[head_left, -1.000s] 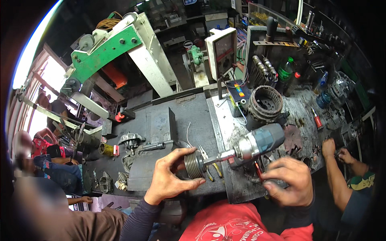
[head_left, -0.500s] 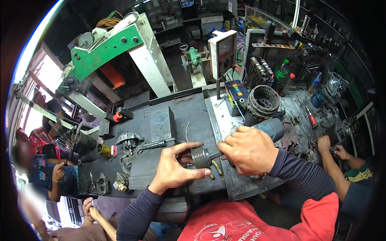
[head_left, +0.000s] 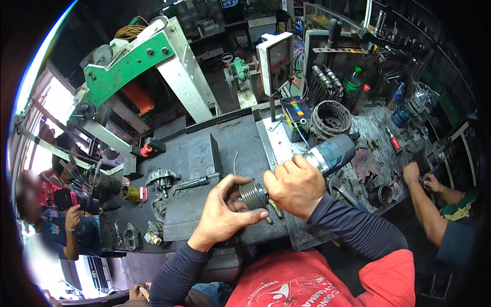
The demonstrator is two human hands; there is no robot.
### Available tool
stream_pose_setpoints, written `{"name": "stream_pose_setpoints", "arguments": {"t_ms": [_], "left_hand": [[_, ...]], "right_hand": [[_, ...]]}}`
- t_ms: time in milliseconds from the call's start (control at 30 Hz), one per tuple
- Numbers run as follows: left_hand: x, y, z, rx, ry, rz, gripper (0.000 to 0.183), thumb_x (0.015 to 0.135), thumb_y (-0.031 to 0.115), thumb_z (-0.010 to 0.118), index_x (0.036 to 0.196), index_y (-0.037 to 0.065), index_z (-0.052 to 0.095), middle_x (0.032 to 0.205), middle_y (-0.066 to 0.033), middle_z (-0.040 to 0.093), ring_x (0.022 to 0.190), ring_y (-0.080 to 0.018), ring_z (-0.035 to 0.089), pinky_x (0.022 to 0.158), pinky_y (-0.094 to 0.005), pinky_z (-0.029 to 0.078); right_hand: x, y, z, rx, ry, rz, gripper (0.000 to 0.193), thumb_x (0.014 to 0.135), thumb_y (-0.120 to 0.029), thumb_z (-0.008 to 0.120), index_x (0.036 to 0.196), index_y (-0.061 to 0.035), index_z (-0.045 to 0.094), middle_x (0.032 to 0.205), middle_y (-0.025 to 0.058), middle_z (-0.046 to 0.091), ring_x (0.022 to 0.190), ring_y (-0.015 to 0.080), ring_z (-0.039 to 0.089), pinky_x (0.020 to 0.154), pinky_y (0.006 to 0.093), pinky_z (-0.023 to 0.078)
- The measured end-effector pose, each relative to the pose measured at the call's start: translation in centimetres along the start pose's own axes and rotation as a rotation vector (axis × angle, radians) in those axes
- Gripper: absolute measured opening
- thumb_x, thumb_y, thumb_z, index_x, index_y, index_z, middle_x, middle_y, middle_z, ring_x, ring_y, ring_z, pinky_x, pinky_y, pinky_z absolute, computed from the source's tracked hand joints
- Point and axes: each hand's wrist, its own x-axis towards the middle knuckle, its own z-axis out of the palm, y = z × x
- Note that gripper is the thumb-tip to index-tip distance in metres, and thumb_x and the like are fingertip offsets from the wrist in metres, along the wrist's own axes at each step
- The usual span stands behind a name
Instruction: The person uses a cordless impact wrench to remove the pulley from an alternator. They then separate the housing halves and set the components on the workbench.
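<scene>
Above the front of the bench, my left hand (head_left: 217,212) is closed round a ribbed metal pulley (head_left: 252,195), thumb below it and fingers behind. My right hand (head_left: 295,187) is a fist held close against the pulley's right side. It grips a dark metal bar, now mostly hidden by the fingers. Just beyond that fist lies a blue-grey power tool (head_left: 333,152) with a silvery front end. Yellow-handled pliers (head_left: 275,210) rest on the bench below the pulley.
A stator ring (head_left: 331,120) and a battery (head_left: 295,115) stand behind the power tool. To the left lie an alternator housing (head_left: 162,180) and a black rod-like tool (head_left: 193,183). A co-worker's hands (head_left: 420,176) are busy at the right edge; other people stand at the left.
My right fist has moved left, closer to the pulley, covering more of the bar. More of the power tool now shows. The view has shifted slightly.
</scene>
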Motion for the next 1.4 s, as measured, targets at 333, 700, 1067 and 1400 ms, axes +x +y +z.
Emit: {"name": "stream_pose_setpoints", "arguments": {"t_ms": [333, 700, 1067, 1400], "left_hand": [[0.9, -2.1, 0.2, 0.901, 0.211, 0.991, 0.076, 0.055, -0.002, 0.088, 0.126, 0.001, 0.062, 0.128, -0.0231, 0.062, 0.114, -0.0407, 0.065, 0.098, -0.0455, 0.055], [-0.4, 0.4, 0.6, 0.594, 0.132, 0.494, 0.075, 0.064, 0.019, 0.097, 0.128, -0.002, 0.063, 0.111, -0.0136, 0.07, 0.106, -0.0233, 0.071, 0.092, -0.0355, 0.059], [0.4, 0.2, 0.7, 0.803, 0.017, 0.678, 0.071, 0.065, 0.019, 0.093, 0.126, -0.001, 0.065, 0.12, -0.02, 0.071, 0.112, -0.0354, 0.071, 0.098, -0.0407, 0.056], [0.2, 1.1, 1.3, 0.778, 0.048, 0.633, 0.064, 0.065, 0.019, 0.093, 0.12, -0.001, 0.067, 0.114, -0.0192, 0.072, 0.106, -0.0336, 0.073, 0.093, -0.0392, 0.057]], "right_hand": [[0.9, 0.0, 0.3, 0.0, -0.023, 0.063, 0.013, 0.076, -0.015, 0.065, 0.065, -0.0127, 0.06, 0.061, 0.0064, 0.063, 0.062, 0.0211, 0.065, 0.072, 0.0365, 0.048], [0.5, -0.4, -0.8, -0.025, -0.032, 0.031, 0.011, 0.079, -0.017, 0.066, 0.069, -0.0143, 0.062, 0.066, 0.004, 0.065, 0.065, 0.0199, 0.067, 0.073, 0.0383, 0.045], [0.0, -0.6, -0.8, -0.009, -0.05, 0.042, 0.012, 0.076, -0.016, 0.066, 0.065, -0.0137, 0.062, 0.063, 0.0059, 0.066, 0.06, 0.0211, 0.066, 0.071, 0.0369, 0.046], [-0.2, -0.6, -0.6, 0.002, -0.028, 0.073, 0.013, 0.077, -0.017, 0.066, 0.064, -0.013, 0.063, 0.061, 0.0071, 0.066, 0.059, 0.0206, 0.066, 0.071, 0.0366, 0.046]]}}
